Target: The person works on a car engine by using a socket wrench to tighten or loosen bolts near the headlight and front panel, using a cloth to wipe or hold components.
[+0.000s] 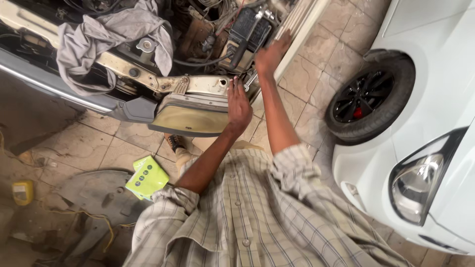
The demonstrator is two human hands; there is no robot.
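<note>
Flanking yellowed headlamp [190, 116]: yellow-green packet [147, 177], floor.

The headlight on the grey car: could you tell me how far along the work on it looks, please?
Done: the engine bay is open, with a grey cloth draped over the front panel. In hand: the left hand presses on the headlight, and the right hand reaches beside the battery. Left: the headlight sits in its place, not lifted out.

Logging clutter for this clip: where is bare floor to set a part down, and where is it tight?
Free: tiled floor between the open engine bay and the white car's wheel. Crowded: around the headlight, where left hand and right hand work, and the floor by the yellow-green box.
</note>
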